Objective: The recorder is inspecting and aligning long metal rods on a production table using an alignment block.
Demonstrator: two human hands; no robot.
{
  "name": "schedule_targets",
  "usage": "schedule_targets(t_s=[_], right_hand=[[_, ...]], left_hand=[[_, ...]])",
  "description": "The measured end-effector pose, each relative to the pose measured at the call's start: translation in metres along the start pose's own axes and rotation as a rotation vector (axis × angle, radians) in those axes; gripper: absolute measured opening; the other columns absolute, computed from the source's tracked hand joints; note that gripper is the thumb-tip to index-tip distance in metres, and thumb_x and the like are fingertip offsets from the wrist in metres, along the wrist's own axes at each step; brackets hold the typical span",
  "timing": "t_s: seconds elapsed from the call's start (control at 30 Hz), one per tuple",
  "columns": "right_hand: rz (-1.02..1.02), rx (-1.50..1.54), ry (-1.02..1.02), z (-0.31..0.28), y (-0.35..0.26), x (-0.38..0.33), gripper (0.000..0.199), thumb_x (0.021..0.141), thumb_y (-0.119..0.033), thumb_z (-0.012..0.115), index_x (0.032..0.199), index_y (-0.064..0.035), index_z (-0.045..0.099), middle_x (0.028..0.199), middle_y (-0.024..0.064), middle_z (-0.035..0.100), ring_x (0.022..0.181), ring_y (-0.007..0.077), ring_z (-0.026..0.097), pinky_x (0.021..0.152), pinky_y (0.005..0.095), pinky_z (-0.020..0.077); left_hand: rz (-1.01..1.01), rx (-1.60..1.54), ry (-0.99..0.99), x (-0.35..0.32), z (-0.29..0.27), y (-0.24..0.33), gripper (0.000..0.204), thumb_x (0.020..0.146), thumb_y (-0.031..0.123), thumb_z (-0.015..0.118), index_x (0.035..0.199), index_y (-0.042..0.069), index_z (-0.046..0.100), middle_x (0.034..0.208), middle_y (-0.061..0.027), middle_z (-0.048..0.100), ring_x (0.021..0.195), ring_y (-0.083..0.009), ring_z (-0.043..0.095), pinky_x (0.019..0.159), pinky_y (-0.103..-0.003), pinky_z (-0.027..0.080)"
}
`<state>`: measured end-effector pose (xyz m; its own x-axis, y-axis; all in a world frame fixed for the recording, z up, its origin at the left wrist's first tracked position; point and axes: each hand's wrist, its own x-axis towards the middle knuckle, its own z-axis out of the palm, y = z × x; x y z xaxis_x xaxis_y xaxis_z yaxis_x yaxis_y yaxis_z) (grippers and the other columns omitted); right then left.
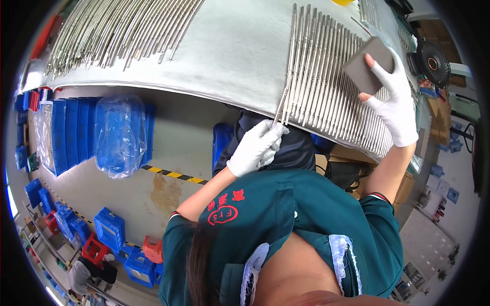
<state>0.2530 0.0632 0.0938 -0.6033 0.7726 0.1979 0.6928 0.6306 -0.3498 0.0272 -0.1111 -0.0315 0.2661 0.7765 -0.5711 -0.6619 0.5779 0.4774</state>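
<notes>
The rod (pixel 283 104) is a thin, straight, shiny metal piece, silver with a slightly brownish tint. It lies at the left edge of a row of similar silver rods (pixel 317 71), slanting a little across the nearest ones, at the front edge of the pale table (pixel 229 56). The gloved left hand (pixel 258 148) has thumb and fingers pinched together on its near end, so most of the rod runs forward, away from the grip. The block (pixel 371 66) is flat, matte grey-brown and roughly rectangular. The gloved right hand (pixel 395 107) is clamped on its right side, with two bare fingertips against its face. The block sits over the row's right part; whether it touches the rods I cannot tell.
</notes>
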Motion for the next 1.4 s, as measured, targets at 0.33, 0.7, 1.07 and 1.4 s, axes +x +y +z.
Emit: schedule_targets(t_s=[0.33, 0.7, 1.07, 1.4], right_hand=[[0.12, -0.519, -0.012, 0.008, 0.042, -0.039, 0.074, 0.073, -0.053, 0.069, 0.136, -0.0174, 0.053, 0.149, 0.0262, 0.03, 0.138, 0.0413, 0.027, 0.112, 0.0526, 0.0197], [-0.458, -0.11, -0.282, 0.08, -0.07, 0.009, 0.083, 0.078, -0.061, 0.057, 0.141, -0.0096, 0.044, 0.148, 0.0204, 0.035, 0.14, 0.0362, 0.028, 0.116, 0.0507, 0.0146], [-0.592, -0.233, -0.264, 0.102, -0.076, 0.042, 0.08, 0.08, -0.07, 0.043, 0.136, -0.0125, 0.05, 0.142, 0.016, 0.044, 0.136, 0.0324, 0.035, 0.113, 0.0515, 0.0222], [-0.587, -0.216, -0.271, 0.099, -0.077, 0.05, 0.073, 0.085, -0.059, 0.049, 0.141, -0.0117, 0.044, 0.146, 0.0172, 0.039, 0.137, 0.032, 0.035, 0.114, 0.0505, 0.0218]], left_hand=[[0.129, 0.414, 0.057, -0.031, -0.019, -0.007, 0.042, 0.103, 0.035, 0.04, 0.099, -0.001, 0.062, 0.055, 0.0007, 0.048, 0.048, -0.0053, 0.042, 0.047, -0.021, 0.036], [-0.038, -0.131, 0.068, -0.002, -0.016, 0.047, 0.057, 0.094, 0.061, 0.041, 0.085, 0.008, 0.058, 0.048, 0.0037, 0.039, 0.033, -0.0055, 0.033, 0.03, -0.02, 0.026], [0.109, 0.321, 0.084, -0.071, -0.035, 0.021, 0.05, 0.101, 0.042, 0.042, 0.116, -0.003, 0.059, 0.074, -0.0061, 0.062, 0.058, -0.0129, 0.06, 0.052, -0.022, 0.046], [0.222, 0.107, 0.112, -0.023, -0.028, 0.044, 0.055, 0.101, 0.044, 0.042, 0.115, -0.007, 0.058, 0.063, -0.0005, 0.052, 0.052, -0.0097, 0.048, 0.049, -0.023, 0.039]])
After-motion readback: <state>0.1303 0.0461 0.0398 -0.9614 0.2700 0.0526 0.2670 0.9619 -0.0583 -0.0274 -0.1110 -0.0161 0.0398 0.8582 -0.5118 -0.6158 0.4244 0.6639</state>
